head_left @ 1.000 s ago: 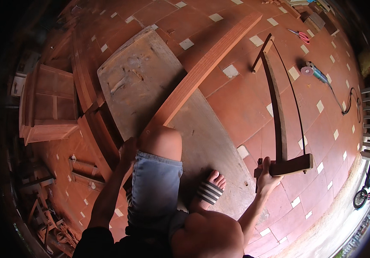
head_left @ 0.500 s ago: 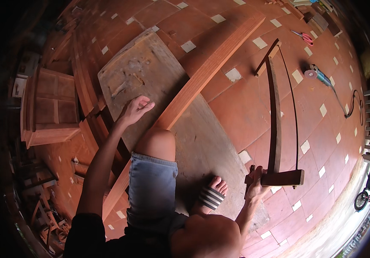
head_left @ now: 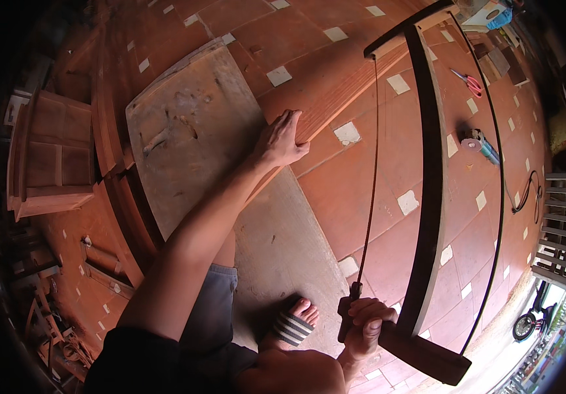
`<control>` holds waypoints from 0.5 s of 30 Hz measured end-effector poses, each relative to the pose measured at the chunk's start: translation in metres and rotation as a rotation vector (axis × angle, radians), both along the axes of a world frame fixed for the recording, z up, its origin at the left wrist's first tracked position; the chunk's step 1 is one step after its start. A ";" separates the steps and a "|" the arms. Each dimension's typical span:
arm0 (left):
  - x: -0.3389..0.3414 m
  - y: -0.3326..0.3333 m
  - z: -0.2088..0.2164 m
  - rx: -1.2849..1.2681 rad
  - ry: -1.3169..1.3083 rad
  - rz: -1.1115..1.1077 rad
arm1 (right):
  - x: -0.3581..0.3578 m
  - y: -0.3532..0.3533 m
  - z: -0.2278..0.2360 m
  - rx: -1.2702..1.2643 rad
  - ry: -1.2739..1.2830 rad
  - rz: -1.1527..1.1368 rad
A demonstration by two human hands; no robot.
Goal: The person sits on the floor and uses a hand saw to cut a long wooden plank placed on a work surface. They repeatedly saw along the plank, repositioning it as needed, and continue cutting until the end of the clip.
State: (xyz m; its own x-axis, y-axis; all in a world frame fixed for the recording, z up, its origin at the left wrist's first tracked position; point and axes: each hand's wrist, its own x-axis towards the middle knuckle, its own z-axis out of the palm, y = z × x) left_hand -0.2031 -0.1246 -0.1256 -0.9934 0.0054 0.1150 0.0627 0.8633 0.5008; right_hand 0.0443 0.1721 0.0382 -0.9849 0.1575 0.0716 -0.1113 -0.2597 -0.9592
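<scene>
Over the reddish plank (head_left: 345, 95): our left hand (head_left: 283, 141) lies across the wood with knuckles bent, clamped on it, thumb toward the right edge.
Lower crosspiece: our right hand (head_left: 367, 323) is closed in a fist on the frame saw (head_left: 431, 197), near the end of this crosspiece and just beside the dark handle (head_left: 347, 310).
Saw: we have it to the right of our left hand, its long dark bar running away from us, with a thin strand on either side; its upper crosspiece overlaps the plank's far end in our view, and we cannot tell whether they touch.
Board: beneath the plank we see a wide, worn grey-brown board (head_left: 266, 246), the plank slanting across it and reaching out over the tiled floor (head_left: 327, 207).
Foot: our striped sandal (head_left: 294, 326) shows near the board's right edge.
Right-hand floor: red-handled pliers or scissors (head_left: 473, 87) lie beyond a teal grinder (head_left: 488, 152).
Left: we see a wooden cabinet (head_left: 56, 154).
</scene>
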 end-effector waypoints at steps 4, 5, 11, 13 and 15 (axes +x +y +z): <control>0.005 0.001 0.005 0.150 0.082 -0.046 | -0.048 -0.035 -0.023 -0.191 -0.061 0.119; 0.002 0.000 0.006 0.173 0.089 -0.062 | -0.058 -0.045 -0.032 -0.203 -0.061 0.136; -0.003 -0.001 -0.001 0.239 0.111 -0.088 | -0.092 -0.074 -0.059 -0.292 -0.127 0.202; -0.002 0.000 -0.001 0.242 0.093 -0.095 | -0.093 -0.077 -0.067 -0.292 -0.125 0.193; -0.004 0.002 0.002 0.247 0.088 -0.101 | -0.095 -0.077 -0.072 -0.292 -0.127 0.185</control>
